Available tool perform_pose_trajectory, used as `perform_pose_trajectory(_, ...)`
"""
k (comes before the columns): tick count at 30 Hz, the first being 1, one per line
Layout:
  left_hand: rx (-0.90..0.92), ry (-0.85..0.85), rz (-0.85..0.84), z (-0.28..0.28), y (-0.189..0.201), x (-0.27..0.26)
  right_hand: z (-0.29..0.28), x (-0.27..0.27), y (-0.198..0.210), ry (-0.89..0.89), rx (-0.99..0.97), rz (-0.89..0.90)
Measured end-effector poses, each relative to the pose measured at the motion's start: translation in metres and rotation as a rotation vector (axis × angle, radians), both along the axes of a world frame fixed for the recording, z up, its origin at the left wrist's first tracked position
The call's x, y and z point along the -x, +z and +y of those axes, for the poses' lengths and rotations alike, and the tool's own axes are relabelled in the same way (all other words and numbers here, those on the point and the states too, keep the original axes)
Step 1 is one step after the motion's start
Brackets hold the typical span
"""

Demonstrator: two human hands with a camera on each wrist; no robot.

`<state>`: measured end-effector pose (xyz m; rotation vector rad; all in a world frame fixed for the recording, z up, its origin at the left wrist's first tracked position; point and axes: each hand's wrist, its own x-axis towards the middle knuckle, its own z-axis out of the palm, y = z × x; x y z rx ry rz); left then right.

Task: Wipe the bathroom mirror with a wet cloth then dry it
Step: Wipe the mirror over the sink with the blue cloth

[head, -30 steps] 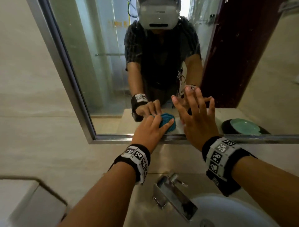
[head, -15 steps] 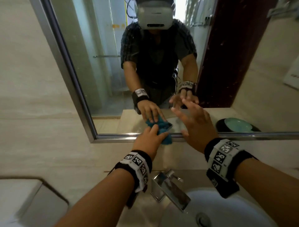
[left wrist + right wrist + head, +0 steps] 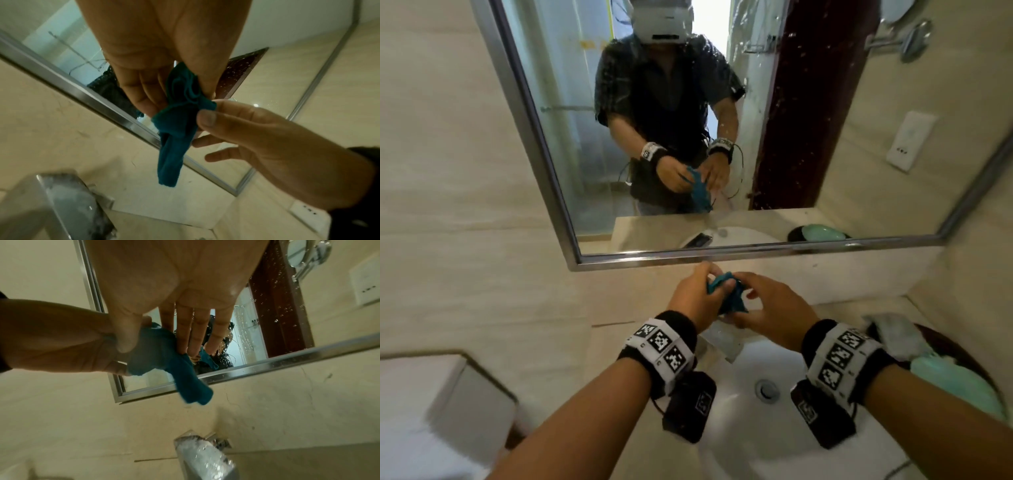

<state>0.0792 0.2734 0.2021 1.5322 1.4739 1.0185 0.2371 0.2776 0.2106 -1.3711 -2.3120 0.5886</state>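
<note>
A small teal cloth (image 3: 732, 298) hangs bunched between both hands, just below the mirror's metal frame (image 3: 756, 253) and above the sink. My left hand (image 3: 709, 282) grips its upper part; in the left wrist view the cloth (image 3: 174, 129) sits between that hand's thumb and fingers (image 3: 144, 97). My right hand (image 3: 748, 301) pinches the cloth from the right with thumb and fingertips; the right wrist view shows this pinch on the cloth (image 3: 164, 350). The mirror glass (image 3: 808, 137) carries water droplets, thickest on its right part.
A chrome faucet (image 3: 205, 456) juts out under the hands, over the white basin (image 3: 767, 421). At the right stands a dark dish (image 3: 962, 349) with a mint-green item and a pale grey cloth (image 3: 897, 335). A white box (image 3: 431, 411) sits bottom left.
Both hands came off the glass and dropped below the frame over the sink. The right hand, earlier spread flat, now pinches the cloth too. The view tilted down.
</note>
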Motion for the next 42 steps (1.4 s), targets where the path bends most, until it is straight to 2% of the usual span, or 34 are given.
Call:
perform_pose_trajectory(3, 0.029, -0.064, 0.006, -0.019, -0.005, -0.009, -0.019, -0.008, -0.006, -0.079, 0.059, 0.090)
perform_pose_trajectory(6, 0.068, -0.151, 0.021, -0.036, -0.007, -0.015, -0.030, -0.026, -0.007, -0.126, 0.035, 0.051)
perform_pose_trajectory(14, -0.036, -0.185, 0.215, -0.053, -0.003, -0.040, -0.036, -0.087, -0.002, -0.039, 0.029, -0.011)
perform_pose_trajectory(17, -0.050, -0.177, 0.184, -0.046, -0.005, -0.068, -0.029, -0.119, -0.002, -0.016, 0.094, 0.006)
perform_pose_trajectory(24, -0.012, -0.062, 0.158, -0.033, -0.008, -0.161, -0.010, -0.208, -0.007, 0.037, 0.311, 0.281)
perform_pose_trajectory(29, 0.031, -0.048, 0.176, -0.036, -0.005, -0.206, -0.002, -0.247, -0.006, 0.072, 0.346, 0.365)
perform_pose_trajectory(35, 0.124, -0.055, 0.267, -0.042, -0.005, -0.204, 0.009, -0.252, -0.014, 0.030, 0.399, 0.369)
perform_pose_trajectory(39, 0.118, -0.073, 0.354, -0.040, -0.007, -0.190, 0.012, -0.246, -0.016, -0.042, 0.427, 0.493)
perform_pose_trajectory(40, 0.100, -0.089, 0.343, -0.039, -0.008, -0.186, 0.012, -0.245, -0.014, -0.051, 0.408, 0.496)
perform_pose_trajectory(42, 0.079, -0.127, 0.218, -0.038, -0.011, -0.179, 0.016, -0.241, -0.009, -0.060, 0.369, 0.424)
